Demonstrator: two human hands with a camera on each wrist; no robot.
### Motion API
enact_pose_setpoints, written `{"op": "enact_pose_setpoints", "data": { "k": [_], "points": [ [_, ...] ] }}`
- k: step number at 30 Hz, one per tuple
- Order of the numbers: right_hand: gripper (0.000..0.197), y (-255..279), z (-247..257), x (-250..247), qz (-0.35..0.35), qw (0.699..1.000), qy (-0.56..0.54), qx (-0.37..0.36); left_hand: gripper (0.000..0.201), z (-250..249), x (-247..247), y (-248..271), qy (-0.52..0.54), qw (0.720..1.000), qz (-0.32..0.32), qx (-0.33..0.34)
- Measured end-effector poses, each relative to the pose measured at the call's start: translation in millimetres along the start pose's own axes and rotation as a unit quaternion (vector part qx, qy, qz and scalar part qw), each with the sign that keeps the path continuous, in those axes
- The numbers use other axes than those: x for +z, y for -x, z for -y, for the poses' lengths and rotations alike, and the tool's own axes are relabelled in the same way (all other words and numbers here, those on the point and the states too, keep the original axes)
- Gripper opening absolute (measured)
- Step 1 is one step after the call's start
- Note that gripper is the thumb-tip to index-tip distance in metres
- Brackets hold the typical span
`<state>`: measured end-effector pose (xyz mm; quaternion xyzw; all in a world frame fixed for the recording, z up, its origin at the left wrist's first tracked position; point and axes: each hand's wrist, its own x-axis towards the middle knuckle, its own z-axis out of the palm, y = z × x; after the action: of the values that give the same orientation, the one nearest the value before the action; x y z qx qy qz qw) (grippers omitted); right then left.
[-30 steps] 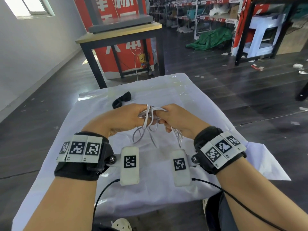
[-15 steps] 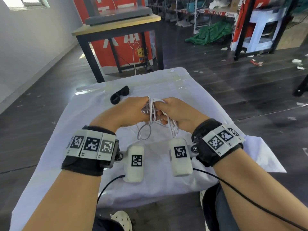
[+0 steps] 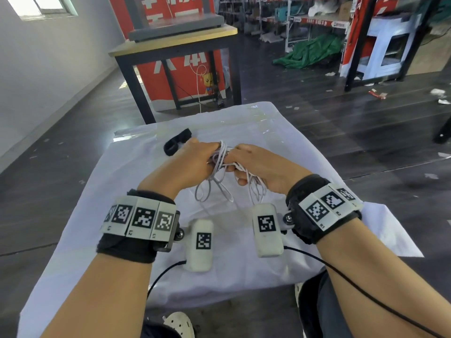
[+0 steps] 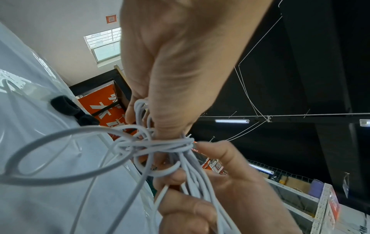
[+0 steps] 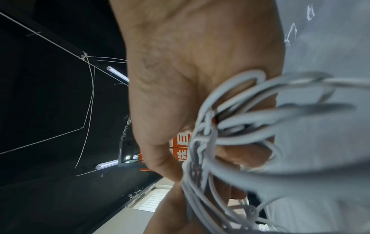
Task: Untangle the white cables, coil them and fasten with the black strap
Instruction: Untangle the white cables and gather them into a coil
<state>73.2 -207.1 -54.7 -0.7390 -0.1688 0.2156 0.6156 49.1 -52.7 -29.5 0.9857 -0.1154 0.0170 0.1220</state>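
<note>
A tangled bundle of white cables (image 3: 220, 164) hangs between my two hands above the white-covered table (image 3: 97, 191). My left hand (image 3: 192, 159) grips the bundle from the left, fingers curled round several strands (image 4: 144, 142). From the right, my right hand (image 3: 253, 162) pinches the same knot, and loops (image 5: 230, 126) wrap over its fingers. Loose loops (image 3: 207, 191) droop below toward the cloth. The black strap (image 3: 174, 142) lies on the table just beyond my left hand, also seen in the left wrist view (image 4: 66, 107).
A wooden-topped black-legged table (image 3: 175, 42) stands beyond the work table, with a red banner (image 3: 170, 76) behind it. Shelving (image 3: 305, 18) and a green tarp (image 3: 312, 50) lie at the back right. Dark floor surrounds the table.
Both hands have moved forward with the cable bundle, closer to the black strap. The hanging loops have shifted and bunched more tightly between the hands.
</note>
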Motion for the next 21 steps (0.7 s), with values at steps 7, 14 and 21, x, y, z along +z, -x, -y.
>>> {"op": "enact_pose_setpoints", "data": {
  "k": [7, 14, 21],
  "points": [
    [0.049, 2.4, 2.0, -1.1, -0.027, 0.998, 0.065, -0.005, 0.015, -4.2, -1.7, 0.4, 0.003, 1.000, 0.002, -0.009],
    [0.023, -2.2, -2.4, -3.9, -0.083, 0.995, 0.046, -0.035, 0.020, 1.5, -1.8, 1.4, 0.042, 0.998, -0.011, 0.044],
    [0.023, -12.5, -9.4, -1.0, -0.147, 0.974, 0.153, -0.079, 0.021, -6.6, 6.8, -3.2, -0.116, 0.985, -0.105, 0.070]
  ]
}}
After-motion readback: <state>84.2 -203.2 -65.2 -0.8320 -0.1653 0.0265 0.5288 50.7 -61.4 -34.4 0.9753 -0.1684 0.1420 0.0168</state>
